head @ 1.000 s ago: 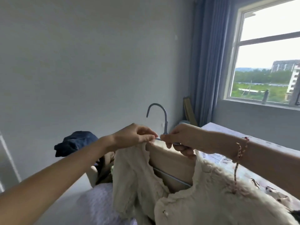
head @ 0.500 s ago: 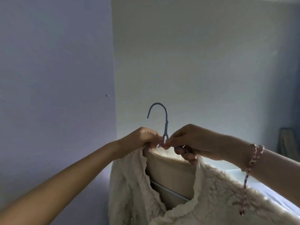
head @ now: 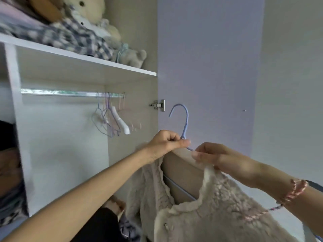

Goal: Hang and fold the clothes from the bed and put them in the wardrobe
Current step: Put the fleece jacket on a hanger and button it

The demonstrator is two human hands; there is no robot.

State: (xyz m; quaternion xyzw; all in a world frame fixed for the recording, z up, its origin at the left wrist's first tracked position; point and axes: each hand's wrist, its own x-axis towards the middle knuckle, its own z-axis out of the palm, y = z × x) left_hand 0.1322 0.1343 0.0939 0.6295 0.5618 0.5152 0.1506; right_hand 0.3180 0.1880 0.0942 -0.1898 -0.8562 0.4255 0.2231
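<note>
A cream fleece jacket [head: 215, 212] hangs on a blue hanger [head: 184, 123] held up in front of me. My left hand [head: 164, 144] pinches the hanger just under its hook, along with the jacket's left collar. My right hand [head: 222, 158] grips the hanger's right arm and the collar there. The hook points up and left, to the right of the open wardrobe. The wardrobe's metal rail [head: 70, 93] runs left of the hook and slightly higher. Most of the hanger is hidden inside the jacket.
Several bare hangers [head: 113, 119] bunch at the rail's right end. A white shelf [head: 83, 57] above carries plush toys and checked fabric. The open wardrobe door [head: 209, 67] stands behind the hook. Folded clothes sit in a compartment at far left.
My view has swung left from the window and bed, past a bare wall, to the open wardrobe. Both hands kept hold of the hanger and jacket and carried them along.
</note>
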